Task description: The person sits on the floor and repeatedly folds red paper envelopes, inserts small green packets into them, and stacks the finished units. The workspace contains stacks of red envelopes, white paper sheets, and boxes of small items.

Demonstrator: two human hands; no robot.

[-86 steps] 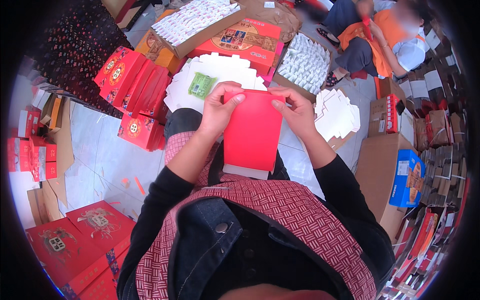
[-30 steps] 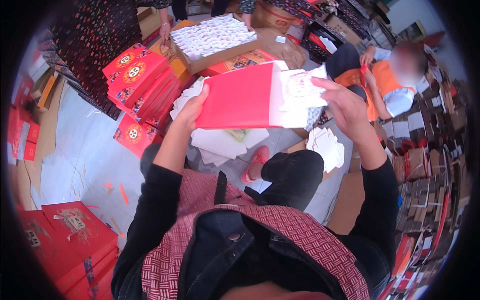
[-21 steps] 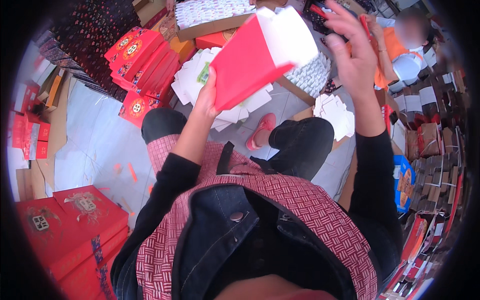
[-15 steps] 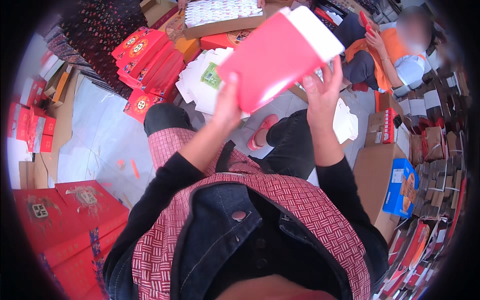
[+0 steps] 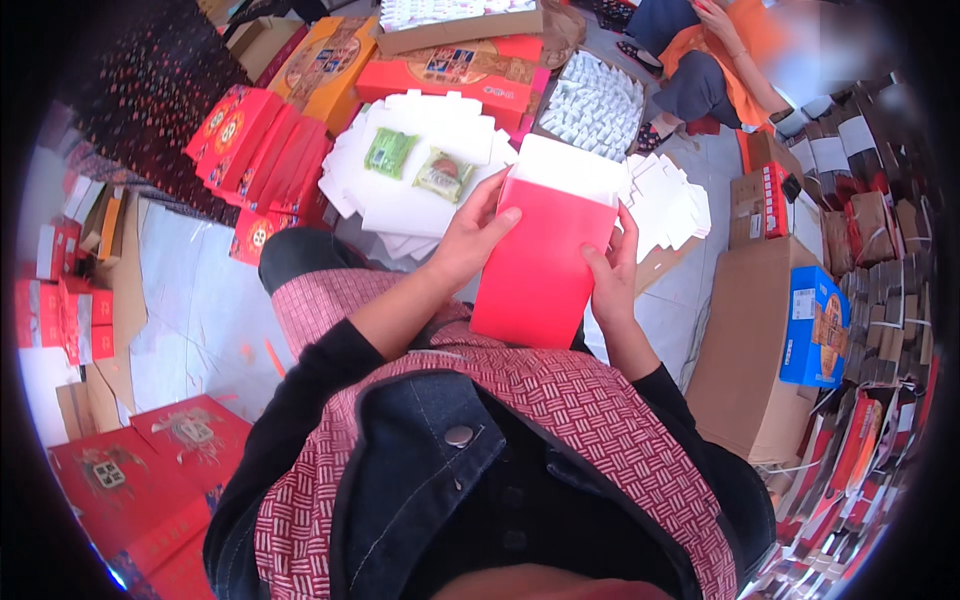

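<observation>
Holding red box point(image 5: 545, 270) | left hand point(image 5: 470, 236), right hand point(image 5: 614, 280) clamped | opposite long sides, upper half

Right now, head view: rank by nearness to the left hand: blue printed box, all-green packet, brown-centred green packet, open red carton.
From the left hand, nearest first:
1. Open red carton: in its grasp.
2. Brown-centred green packet: just ahead, on white cardboard sheets.
3. All-green packet: further left, same pile.
4. Blue printed box: far right.
</observation>
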